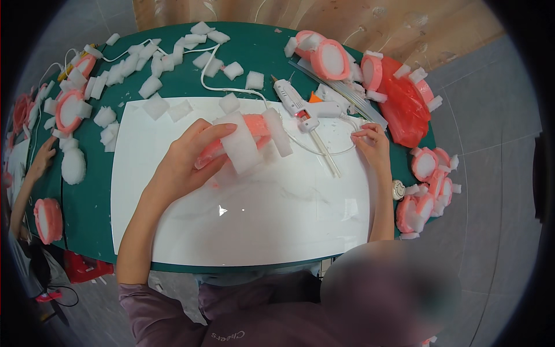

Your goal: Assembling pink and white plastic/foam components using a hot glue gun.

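Left hand (193, 159) grips pink ring (254, 123), foam blocks (240, 147) apparently attached, above board's (231, 237) far half; right hand's (373, 144) fingers bunched, hold unclear. Similar rings (426, 164) line counter's (89, 220) right edge; loose blocks (151, 87) await toward far edge.

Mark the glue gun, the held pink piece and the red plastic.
Glue gun (297, 105): head view, on its white body.
Held pink piece (255, 123): head view, between the foam blocks.
Red plastic (404, 110): head view, mid-sheet.

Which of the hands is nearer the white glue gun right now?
Right. The right hand is close by, at the lower right of the glue gun in the picture; the left hand is farther off, at its lower left, holding a pink piece.
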`<state>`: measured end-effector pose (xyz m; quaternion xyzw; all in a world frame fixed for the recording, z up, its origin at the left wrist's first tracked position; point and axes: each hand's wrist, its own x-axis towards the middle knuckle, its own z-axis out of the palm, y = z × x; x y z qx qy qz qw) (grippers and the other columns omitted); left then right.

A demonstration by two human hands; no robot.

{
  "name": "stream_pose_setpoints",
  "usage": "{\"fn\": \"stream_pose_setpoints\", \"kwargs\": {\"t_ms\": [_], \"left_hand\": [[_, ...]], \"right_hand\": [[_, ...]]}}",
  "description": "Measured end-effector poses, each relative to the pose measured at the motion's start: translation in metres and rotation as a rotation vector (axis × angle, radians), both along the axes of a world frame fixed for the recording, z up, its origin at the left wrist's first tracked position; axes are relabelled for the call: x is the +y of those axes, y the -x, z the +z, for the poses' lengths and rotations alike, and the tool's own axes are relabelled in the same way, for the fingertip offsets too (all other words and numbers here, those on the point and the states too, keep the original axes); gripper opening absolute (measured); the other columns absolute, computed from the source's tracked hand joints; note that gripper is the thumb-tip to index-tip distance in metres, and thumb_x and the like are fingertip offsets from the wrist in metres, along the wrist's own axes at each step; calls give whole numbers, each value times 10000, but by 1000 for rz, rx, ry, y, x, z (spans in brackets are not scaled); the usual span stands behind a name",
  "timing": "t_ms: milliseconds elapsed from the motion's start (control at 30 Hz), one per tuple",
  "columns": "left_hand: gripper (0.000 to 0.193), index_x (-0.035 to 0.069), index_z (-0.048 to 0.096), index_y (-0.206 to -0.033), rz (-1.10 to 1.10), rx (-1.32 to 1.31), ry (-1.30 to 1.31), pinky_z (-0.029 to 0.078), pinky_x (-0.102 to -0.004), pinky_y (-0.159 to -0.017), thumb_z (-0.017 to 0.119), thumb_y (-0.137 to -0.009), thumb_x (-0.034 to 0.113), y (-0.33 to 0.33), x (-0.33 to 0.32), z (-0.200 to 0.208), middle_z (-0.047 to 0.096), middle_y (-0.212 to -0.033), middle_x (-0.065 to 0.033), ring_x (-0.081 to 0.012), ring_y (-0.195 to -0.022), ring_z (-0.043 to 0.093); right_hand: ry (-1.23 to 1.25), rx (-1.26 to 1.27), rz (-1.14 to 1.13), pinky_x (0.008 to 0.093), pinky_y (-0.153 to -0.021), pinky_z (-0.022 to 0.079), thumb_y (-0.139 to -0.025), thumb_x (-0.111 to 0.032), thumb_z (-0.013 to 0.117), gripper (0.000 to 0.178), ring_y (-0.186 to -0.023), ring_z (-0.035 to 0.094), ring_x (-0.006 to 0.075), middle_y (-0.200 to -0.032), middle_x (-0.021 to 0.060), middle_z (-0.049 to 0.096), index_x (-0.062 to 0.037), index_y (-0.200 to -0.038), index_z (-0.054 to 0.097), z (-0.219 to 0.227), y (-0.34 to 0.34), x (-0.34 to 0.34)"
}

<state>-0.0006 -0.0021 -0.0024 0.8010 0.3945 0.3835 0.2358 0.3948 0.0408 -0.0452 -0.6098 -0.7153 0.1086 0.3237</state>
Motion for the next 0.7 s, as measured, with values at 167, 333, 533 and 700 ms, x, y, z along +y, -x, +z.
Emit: {"fn": "stream_pose_setpoints", "kwargs": {"t_ms": [167,333,533,700], "left_hand": [[469,120,492,-1108,-1,-22,72,473,-290,-652,616,-676,-14,0,0,1,518,-909,-99,-250,-796,554],[474,120,490,-1112,0,-21,29,475,-289,-653,615,-676,-16,-2,0,0,521,-916,-98,-247,-800,552],[540,146,452,-1131,-11,10,23,460,-325,-722,643,-655,-22,-1,0,0,515,-1007,-143,-308,-898,530],[470,126,488,-1121,-2,-37,57,470,-298,-652,614,-688,-5,1,-1,2,519,-905,-98,-249,-791,552]], "right_hand": [[28,-18,-26,286,-744,395,-638,-44,665,109,-835,507,221,-839,81,495,-30,-732,610,6,10,2],[-49,-52,0,292,-668,415,-638,52,614,106,-767,523,247,-816,106,502,-2,-722,578,6,19,2],[-167,-125,32,310,-584,424,-634,106,567,126,-660,538,273,-770,138,518,26,-724,532,-2,22,2],[-139,-105,-1,307,-574,431,-639,80,595,122,-624,539,266,-758,130,532,19,-718,524,0,19,2]]}}
